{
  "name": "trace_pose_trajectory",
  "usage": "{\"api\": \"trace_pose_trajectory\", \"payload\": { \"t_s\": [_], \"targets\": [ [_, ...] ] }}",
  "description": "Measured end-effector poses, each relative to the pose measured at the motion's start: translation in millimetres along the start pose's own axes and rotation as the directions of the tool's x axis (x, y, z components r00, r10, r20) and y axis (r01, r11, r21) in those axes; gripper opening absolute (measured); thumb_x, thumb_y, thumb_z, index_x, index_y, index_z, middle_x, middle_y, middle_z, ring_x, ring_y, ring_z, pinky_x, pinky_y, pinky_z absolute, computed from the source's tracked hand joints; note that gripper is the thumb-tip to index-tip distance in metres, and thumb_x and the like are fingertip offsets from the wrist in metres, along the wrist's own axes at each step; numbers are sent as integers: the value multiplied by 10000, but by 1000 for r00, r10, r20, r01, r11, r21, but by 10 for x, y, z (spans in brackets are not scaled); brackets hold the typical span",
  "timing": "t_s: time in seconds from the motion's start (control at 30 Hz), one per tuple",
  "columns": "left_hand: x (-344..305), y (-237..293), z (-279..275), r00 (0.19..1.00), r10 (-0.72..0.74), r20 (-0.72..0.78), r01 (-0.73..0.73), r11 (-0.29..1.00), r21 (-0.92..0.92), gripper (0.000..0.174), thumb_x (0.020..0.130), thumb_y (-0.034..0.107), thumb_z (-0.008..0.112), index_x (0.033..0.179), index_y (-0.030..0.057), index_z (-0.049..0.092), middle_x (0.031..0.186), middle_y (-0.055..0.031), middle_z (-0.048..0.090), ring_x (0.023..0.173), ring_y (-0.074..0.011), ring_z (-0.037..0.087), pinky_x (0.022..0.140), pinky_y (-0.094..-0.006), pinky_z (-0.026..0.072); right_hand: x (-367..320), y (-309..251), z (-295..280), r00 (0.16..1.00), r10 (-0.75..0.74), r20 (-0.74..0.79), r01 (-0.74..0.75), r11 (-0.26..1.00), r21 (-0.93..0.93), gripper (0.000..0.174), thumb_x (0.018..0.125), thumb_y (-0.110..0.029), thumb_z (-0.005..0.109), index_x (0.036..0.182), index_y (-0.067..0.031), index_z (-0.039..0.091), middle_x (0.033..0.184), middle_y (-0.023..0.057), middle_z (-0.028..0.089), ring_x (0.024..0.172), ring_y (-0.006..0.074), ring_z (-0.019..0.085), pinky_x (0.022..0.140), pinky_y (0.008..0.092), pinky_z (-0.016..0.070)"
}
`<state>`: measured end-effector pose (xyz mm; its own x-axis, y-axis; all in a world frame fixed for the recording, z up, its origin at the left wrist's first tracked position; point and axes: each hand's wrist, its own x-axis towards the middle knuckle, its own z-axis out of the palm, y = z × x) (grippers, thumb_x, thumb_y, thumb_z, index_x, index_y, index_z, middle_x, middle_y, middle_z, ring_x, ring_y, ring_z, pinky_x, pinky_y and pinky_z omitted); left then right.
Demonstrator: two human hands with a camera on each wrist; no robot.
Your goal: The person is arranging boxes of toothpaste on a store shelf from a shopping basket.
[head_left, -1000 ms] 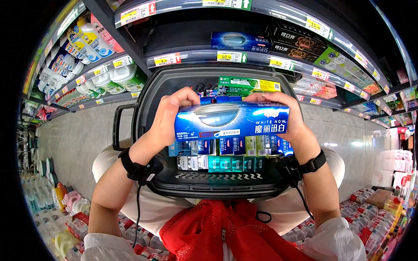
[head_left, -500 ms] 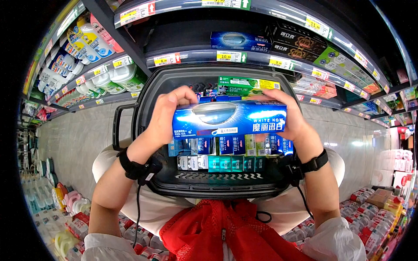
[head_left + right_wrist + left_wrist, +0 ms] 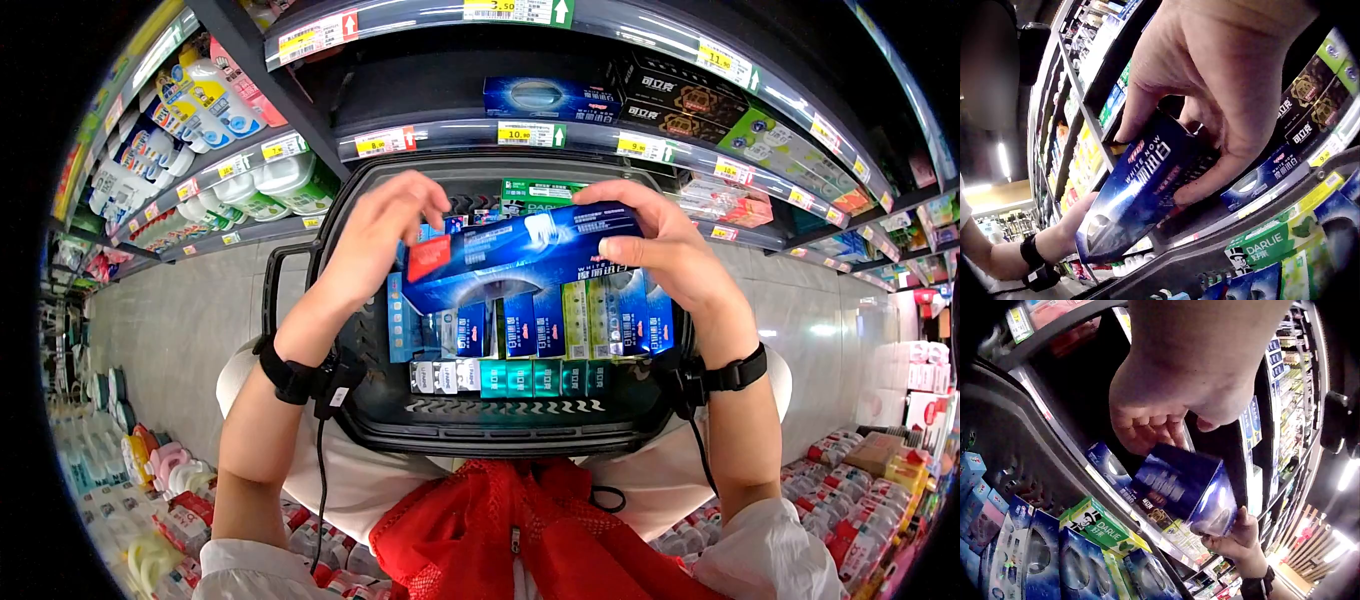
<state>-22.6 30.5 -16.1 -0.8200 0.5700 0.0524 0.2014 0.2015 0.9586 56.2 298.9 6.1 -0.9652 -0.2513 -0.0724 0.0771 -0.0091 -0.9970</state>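
A blue White Now toothpaste box (image 3: pixel 520 255) is held over the black basket (image 3: pixel 500 438), tilted with its left end lower. My right hand (image 3: pixel 675 245) grips its right end, thumb on the near face and fingers over the far edge. The right wrist view shows the same grip on the box (image 3: pixel 1141 181). At the box's left end is my left hand (image 3: pixel 380 240), fingers loosely bent just above the box corner. In the left wrist view its fingers (image 3: pixel 1147 432) sit right at the box's edge. Rows of upright toothpaste boxes (image 3: pixel 535 325) fill the basket below.
A green Darlie box (image 3: pixel 540 192) lies at the basket's far side. Small teal boxes (image 3: pixel 518 379) line its near side. On the shelf ahead lie a similar blue box (image 3: pixel 540 97) and black boxes (image 3: pixel 690 95). Bottles (image 3: pixel 205 100) stand on the left shelves.
The box has rolled and tilted so another long face, with a red patch at its left end, shows. My left fingers have lifted and loosened; my right thumb has come onto the near face.
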Motion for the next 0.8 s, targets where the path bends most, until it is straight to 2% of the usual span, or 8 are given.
{"api": "trace_pose_trajectory", "payload": {
  "t_s": [0.07,0.2,0.27,0.37,0.43,0.53,0.63,0.8],
  "targets": [
    [-26,19,73,994,-74,78,75,997,-6,245,894,265,437,919,49,549,799,-29,553,727,-89,479,668,-213,385,20,44,-65,1000,-11,18,10,1000,7,421,693,-59,651,1092,-19,521,949,61,591,922,144,529,862,268,377],
    [-65,5,183,966,-52,252,-9,972,235,210,874,183,483,1026,42,512,975,-50,545,916,-136,517,749,-281,412,70,81,-8,1000,-19,-18,16,990,-141,339,687,-4,643,1013,-8,552,885,46,588,873,112,534,805,244,403],
    [-100,-15,253,935,-108,339,15,964,264,267,845,168,524,1071,35,480,1026,-75,535,910,-163,525,759,-289,418,98,218,-12,997,49,-52,-61,962,-266,247,725,-28,630,963,4,571,843,40,595,817,102,546,752,228,424],
    [-132,-168,350,890,-97,445,-109,903,415,430,804,199,594,1151,21,413,1072,-146,516,949,-246,525,842,-355,412,153,343,-63,978,132,-159,-164,964,-207,205,763,-43,596,962,3,573,840,43,603,783,93,549,719,221,432],
    [-152,-166,373,845,-242,477,-27,871,491,561,765,208,641,1210,13,361,1088,-175,509,1001,-280,515,870,-368,405,165,378,-65,982,106,-159,-140,965,-221,167,799,-69,554,952,-5,578,846,43,610,774,81,548,677,205,432],
    [-170,-102,350,904,-138,404,-106,844,525,682,709,208,690,1253,28,321,1114,-199,494,1034,-300,506,891,-372,402,156,347,-25,966,167,-200,-195,972,-129,157,836,-105,510,950,-22,578,881,43,614,783,70,555,652,188,439],
    [-125,-133,300,927,-146,346,-34,884,466,747,668,195,718,1272,53,301,1146,-216,473,1057,-314,499,903,-372,401,156,360,-49,937,279,-211,-280,960,26,176,845,-124,506,974,-21,570,900,54,615,792,94,578,654,213,474],
    [-121,-136,321,970,105,221,-225,742,632,622,627,137,708,1183,71,436,1125,-163,510,998,-317,526,870,-361,419,148,369,-39,916,354,-189,-294,912,285,209,864,-143,478,1006,-12,558,925,79,609,813,138,599,649,266,515]
  ]
}}
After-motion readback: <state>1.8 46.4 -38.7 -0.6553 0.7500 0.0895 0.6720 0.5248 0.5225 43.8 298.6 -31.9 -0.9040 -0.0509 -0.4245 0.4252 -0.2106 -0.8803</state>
